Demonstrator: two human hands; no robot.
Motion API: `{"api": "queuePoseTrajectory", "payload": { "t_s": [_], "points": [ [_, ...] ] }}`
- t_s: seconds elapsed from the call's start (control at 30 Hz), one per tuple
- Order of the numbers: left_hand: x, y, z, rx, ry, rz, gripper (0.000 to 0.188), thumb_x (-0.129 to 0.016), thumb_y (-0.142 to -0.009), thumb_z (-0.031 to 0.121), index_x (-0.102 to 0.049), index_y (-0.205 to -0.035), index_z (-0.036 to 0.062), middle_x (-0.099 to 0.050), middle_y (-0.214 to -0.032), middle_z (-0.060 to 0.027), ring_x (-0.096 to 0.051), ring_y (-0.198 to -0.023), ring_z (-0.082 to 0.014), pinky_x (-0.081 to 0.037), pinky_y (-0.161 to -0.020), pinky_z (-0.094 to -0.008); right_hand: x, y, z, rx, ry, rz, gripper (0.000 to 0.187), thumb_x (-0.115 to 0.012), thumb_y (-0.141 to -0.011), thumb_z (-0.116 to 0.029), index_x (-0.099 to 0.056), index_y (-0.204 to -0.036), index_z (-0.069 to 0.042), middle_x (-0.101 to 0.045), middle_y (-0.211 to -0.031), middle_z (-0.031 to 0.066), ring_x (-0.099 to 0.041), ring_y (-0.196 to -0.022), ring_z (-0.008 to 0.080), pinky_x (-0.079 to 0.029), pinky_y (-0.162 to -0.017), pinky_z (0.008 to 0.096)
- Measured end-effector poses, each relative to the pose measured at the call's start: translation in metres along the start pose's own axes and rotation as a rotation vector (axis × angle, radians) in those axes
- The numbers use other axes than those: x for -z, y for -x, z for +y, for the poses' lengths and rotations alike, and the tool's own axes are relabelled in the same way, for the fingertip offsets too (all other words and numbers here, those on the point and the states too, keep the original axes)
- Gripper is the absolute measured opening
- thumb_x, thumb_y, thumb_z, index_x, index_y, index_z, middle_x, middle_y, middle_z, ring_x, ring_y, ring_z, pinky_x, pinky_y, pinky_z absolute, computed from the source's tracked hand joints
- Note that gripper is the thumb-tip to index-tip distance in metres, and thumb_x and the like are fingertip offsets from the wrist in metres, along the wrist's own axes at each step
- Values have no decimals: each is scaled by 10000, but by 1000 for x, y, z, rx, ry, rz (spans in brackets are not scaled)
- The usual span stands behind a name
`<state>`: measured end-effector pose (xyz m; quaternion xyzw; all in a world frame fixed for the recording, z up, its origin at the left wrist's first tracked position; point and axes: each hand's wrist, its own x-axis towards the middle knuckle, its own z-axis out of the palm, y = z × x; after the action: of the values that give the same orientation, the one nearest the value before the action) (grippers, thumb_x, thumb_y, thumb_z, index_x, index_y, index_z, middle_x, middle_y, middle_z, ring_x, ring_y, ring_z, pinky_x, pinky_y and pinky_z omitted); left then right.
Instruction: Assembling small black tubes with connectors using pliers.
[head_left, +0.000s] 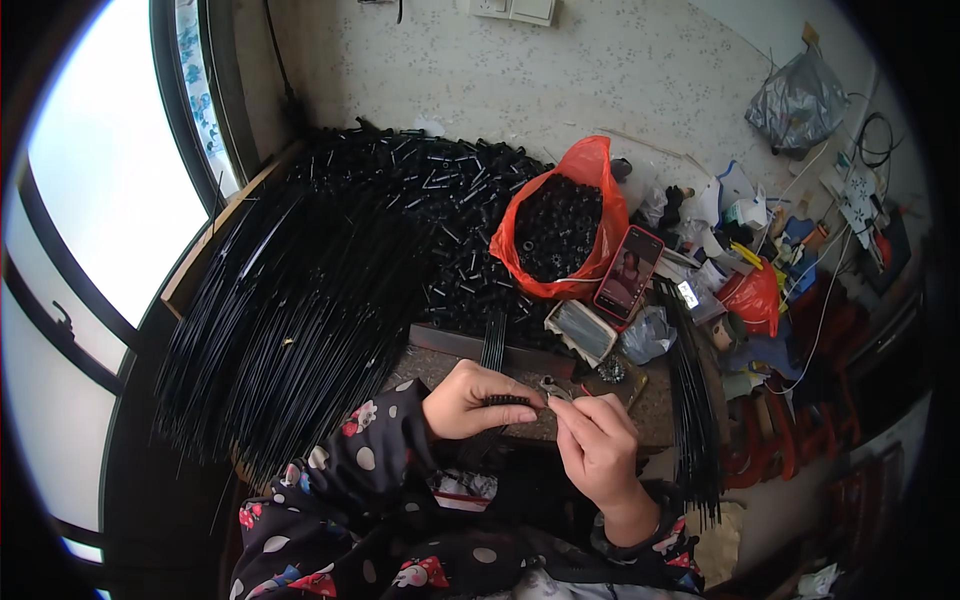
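Note:
My left hand (pixel 470 402) is closed, its thumb and fingers pinching a row of small black pieces (pixel 508 400). Several thin black rods (pixel 494 340) run from the table edge to this hand; whether they join the row is hidden. Close by on the right, my right hand (pixel 602 440) is closed in a pinch, fingertips almost at the left hand's. What sits between those fingertips is too small to make out. A small metal piece (pixel 550 388) shows just beyond them.
Long black rods (pixel 290 330) cover the left, with more rods (pixel 690 410) at right. Behind lies a heap of black tubular parts (pixel 460 200). A red bag (pixel 508 250) holds small black parts, beside a phone (pixel 628 278), a tray (pixel 582 332) and a grey plastic bag (pixel 648 335).

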<state>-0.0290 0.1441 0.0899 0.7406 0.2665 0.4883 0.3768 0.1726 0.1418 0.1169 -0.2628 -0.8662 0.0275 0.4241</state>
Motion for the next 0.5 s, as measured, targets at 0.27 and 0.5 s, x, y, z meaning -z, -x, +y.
{"api": "queuePoseTrajectory", "payload": {
  "t_s": [0.27, 0.5],
  "points": [
    [-6, 4, -1, -51, -61, -64, 233, -667, -783, 184, -643, -909, -10, -648, -789, -150, -644, -718, -268, -501, -628, -286, 6, -9, -1, 176, 53, -82, 261, -643, -651, 69, -649, -898, -14, -547, -744, 74, -516, -637, 229, -443, -551, 303],
    [-10, 4, -6, -101, -77, -152, 261, -659, -789, 222, -635, -908, -9, -636, -765, -154, -630, -689, -289, -490, -596, -295, 2, -12, 2, 133, -267, -94, 264, -659, -674, 25, -646, -934, -17, -558, -784, 79, -534, -698, 223, -451, -593, 293]
  ]
}}
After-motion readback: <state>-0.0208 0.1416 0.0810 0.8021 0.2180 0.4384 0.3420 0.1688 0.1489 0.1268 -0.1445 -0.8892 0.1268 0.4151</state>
